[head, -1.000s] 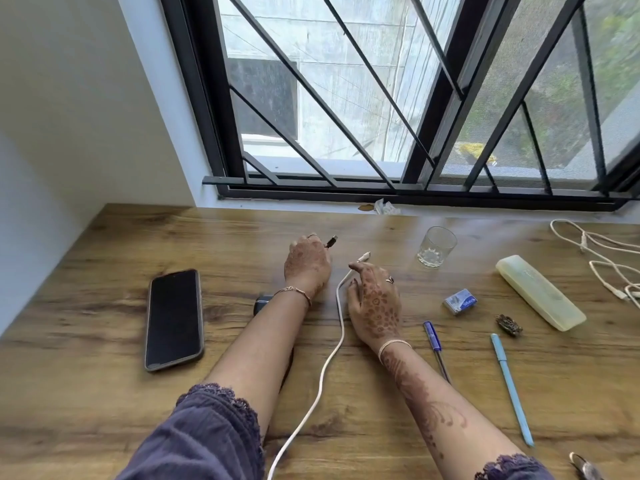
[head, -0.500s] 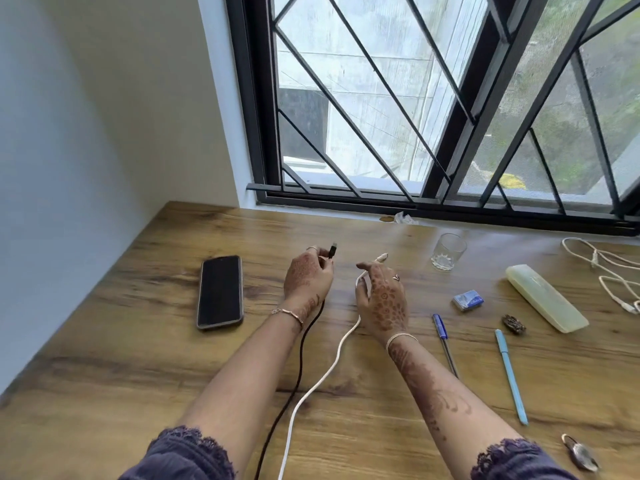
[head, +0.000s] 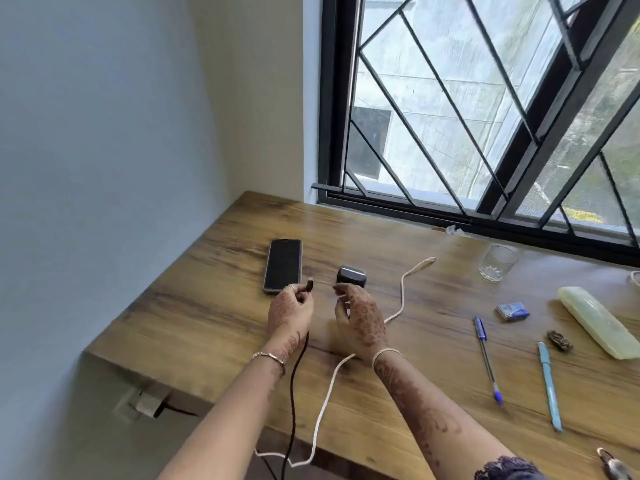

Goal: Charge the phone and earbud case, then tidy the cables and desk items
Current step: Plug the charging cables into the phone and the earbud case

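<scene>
A black phone (head: 283,265) lies face up at the desk's left end. A dark earbud case (head: 351,275) sits just right of it. My left hand (head: 291,310) pinches the plug of a black cable (head: 294,393) just below the phone's near corner; the cable hangs off the front edge. My right hand (head: 360,317) hovers with loosely curled fingers and holds nothing, its fingertips right below the earbud case. A white cable (head: 401,289) lies loose on the desk, passes under my right wrist and drops over the edge.
To the right on the wooden desk (head: 207,327) are a glass (head: 498,263), a small blue box (head: 512,311), a blue pen (head: 486,358), a light blue pen (head: 550,386), a dark clip (head: 559,340) and a pale long case (head: 599,325). A wall socket (head: 145,403) sits below the desk's left corner.
My right hand let go of the white cable, which now lies on the desk, and moved left to the earbud case. My left hand carried the black plug toward the phone. The view swung left.
</scene>
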`<control>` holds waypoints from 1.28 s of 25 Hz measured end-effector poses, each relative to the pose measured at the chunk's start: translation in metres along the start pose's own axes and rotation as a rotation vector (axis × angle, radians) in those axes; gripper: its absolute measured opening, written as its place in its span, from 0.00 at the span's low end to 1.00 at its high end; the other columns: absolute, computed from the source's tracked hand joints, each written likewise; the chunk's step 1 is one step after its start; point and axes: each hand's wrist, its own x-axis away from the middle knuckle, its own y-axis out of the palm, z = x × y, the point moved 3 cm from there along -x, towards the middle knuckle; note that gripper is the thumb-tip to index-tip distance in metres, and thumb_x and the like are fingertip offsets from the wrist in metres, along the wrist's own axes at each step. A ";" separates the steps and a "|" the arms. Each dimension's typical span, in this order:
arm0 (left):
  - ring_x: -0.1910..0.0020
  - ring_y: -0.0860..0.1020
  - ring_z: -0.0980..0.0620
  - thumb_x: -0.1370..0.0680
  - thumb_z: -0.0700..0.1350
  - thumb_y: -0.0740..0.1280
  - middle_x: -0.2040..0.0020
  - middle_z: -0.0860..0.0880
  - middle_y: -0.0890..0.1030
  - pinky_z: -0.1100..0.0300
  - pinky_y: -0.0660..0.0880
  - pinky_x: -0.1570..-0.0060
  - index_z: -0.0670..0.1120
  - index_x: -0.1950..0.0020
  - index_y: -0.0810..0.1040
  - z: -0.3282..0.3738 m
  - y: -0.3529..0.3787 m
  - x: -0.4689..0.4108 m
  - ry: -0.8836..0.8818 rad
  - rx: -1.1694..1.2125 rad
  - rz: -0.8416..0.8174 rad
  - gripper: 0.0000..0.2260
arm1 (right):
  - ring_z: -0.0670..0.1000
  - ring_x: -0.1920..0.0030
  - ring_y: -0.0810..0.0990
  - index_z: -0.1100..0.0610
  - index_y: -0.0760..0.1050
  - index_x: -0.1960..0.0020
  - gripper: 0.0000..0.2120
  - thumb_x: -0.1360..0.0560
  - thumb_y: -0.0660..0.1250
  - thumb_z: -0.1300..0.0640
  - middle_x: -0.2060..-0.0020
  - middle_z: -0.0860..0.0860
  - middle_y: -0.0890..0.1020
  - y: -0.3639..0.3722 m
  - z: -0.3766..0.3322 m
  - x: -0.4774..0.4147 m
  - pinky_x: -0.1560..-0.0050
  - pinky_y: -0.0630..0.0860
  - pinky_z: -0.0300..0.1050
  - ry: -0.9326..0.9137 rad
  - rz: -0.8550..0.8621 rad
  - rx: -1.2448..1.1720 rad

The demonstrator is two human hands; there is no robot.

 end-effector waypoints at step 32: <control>0.76 0.77 0.56 0.21 0.35 0.63 0.61 0.45 0.77 0.63 0.78 0.75 0.43 0.37 0.74 -0.066 -0.065 -0.065 -0.229 0.633 -0.422 0.13 | 0.51 0.50 0.83 0.54 0.80 0.44 0.19 0.30 0.69 0.45 0.52 0.51 0.85 0.097 -0.028 -0.050 0.43 0.79 0.54 0.809 -0.009 -0.509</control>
